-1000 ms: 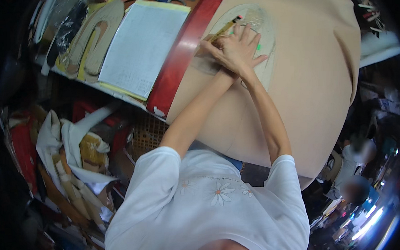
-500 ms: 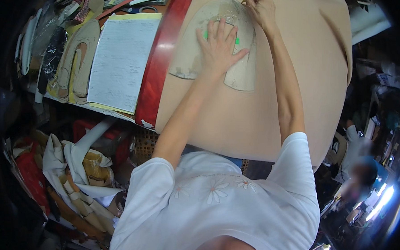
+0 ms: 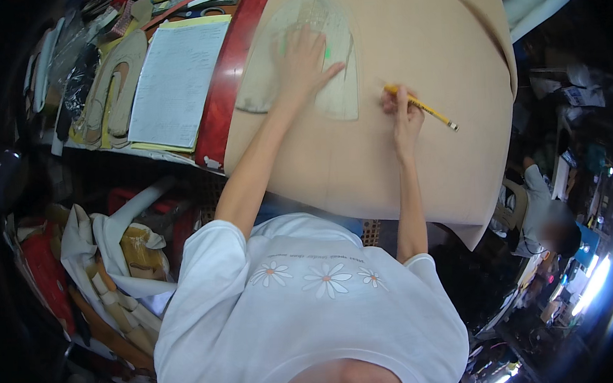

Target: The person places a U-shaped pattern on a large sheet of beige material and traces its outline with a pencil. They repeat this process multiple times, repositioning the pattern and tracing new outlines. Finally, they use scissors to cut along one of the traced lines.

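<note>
While left fingers (image 3: 305, 41) lie splayed flat on template (image 3: 263, 65), right fingers (image 3: 402, 101) pinch pencil (image 3: 431, 111).

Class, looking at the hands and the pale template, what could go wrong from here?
The pale template might slip on the tan sheet, since only the left hand steadies it. The pencil in the right hand, held over bare sheet beside the template, could leave a stray mark.

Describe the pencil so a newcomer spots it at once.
Start at the big tan sheet filling the upper middle of the view. There, right of the pale arched template under the left hand, the right hand holds the pencil. It is the slim, bright yellow stick slanting down to the right, unlike the flat, pale template.
</note>
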### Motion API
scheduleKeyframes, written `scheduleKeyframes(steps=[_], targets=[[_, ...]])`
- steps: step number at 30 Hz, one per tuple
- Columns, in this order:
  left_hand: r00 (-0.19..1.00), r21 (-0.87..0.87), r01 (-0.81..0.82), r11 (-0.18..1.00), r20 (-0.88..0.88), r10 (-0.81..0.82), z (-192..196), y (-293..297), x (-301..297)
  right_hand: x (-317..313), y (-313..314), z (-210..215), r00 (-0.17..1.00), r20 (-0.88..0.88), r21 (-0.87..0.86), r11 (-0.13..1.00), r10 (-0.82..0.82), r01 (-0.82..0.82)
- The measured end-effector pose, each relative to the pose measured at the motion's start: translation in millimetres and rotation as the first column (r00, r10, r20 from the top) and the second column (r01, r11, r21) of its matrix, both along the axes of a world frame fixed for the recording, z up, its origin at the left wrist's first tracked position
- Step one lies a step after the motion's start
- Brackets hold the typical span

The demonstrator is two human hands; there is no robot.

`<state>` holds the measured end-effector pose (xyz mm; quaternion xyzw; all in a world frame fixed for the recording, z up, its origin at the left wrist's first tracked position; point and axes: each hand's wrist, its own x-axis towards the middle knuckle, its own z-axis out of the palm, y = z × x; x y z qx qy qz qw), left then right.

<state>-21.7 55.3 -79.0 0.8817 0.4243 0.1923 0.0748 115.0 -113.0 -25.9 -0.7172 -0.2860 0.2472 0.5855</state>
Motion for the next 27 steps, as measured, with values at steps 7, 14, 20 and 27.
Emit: scheduleKeyframes(steps=[7, 14, 20, 27], targets=[[0.997, -0.098, -0.035, 0.995, -0.071, 0.028, 22.5, -87.0, -87.3, 0.1, 82.0, -41.9, 0.999, 0.011, 0.183, 0.982, 0.053, -0.054], [0.996, 0.006, -0.081, 0.997, 0.026, 0.080, 12.7, -92.6, -98.6, -3.1, 83.2, -45.4, 0.993, 0.109, 0.147, 0.987, 0.042, -0.058], [0.980, -0.003, -0.111, 0.994, 0.163, 0.110, 13.4, -89.8, -102.7, -5.0, 78.8, -40.4, 0.998, -0.036, 0.195, 0.980, 0.046, -0.038], [0.943, -0.169, -0.278, 0.946, 0.139, 0.302, 16.2, -58.4, -156.0, -22.2, 83.4, -38.5, 0.900, 0.435, 0.091, 0.996, -0.028, -0.013]])
